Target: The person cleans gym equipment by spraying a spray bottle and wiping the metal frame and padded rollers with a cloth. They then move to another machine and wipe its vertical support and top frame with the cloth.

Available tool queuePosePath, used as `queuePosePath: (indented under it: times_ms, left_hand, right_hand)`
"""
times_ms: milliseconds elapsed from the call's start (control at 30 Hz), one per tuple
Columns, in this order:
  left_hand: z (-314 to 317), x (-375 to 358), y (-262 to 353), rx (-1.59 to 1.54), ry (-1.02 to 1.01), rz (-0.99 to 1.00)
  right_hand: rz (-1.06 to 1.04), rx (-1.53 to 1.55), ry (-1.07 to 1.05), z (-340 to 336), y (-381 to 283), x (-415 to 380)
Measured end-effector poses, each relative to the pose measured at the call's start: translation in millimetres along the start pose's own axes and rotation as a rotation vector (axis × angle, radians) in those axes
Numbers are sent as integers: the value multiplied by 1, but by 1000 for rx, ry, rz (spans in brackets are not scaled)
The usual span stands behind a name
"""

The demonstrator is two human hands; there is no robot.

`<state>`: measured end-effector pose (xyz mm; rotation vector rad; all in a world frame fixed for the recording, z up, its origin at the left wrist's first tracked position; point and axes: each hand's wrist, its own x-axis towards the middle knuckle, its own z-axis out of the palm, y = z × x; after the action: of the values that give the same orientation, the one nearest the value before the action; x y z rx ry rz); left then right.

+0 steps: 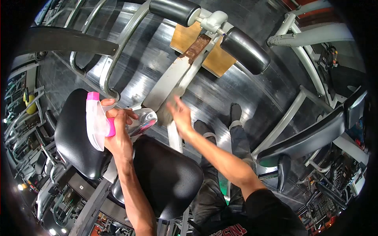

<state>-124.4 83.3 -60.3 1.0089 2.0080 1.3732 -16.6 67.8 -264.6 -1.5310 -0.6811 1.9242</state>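
Observation:
My left hand (118, 137) is closed around the neck of a clear spray bottle (94, 124) with a white and pink trigger head. The bottle's transparent body lies tilted to the right, past my fingers. My right hand (182, 118) is smeared by motion beside the grey metal beam (165, 84) of an exercise machine. A blurred grey cloth (165, 117) shows at its fingers, against the beam. Under my left arm are two black padded cushions, a seat pad (167, 173) and another pad (75, 133).
Black foam rollers (246, 50) sit at the beam's far end, above wooden plates (219, 59). The beam has a rusty brown patch (199, 47). Metal frames (307, 67) stand on the right, with a padded bench (303, 135). My feet (235, 114) are on the dark floor.

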Motion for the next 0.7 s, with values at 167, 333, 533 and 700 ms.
queuePosePath:
  times_ms: [167,333,533,700]
  left_hand:
    - [-11,5,2,-39,110,31]
    - [-12,9,2,-60,187,93]
    - [-10,9,-4,-54,223,100]
    - [-7,15,-8,-76,228,93]
  right_hand:
    - [74,206,9,-7,16,34]
    - [-87,409,145,-6,-5,73]
    - [411,136,-102,1,-32,-22]
    - [297,461,-37,-6,-4,36]
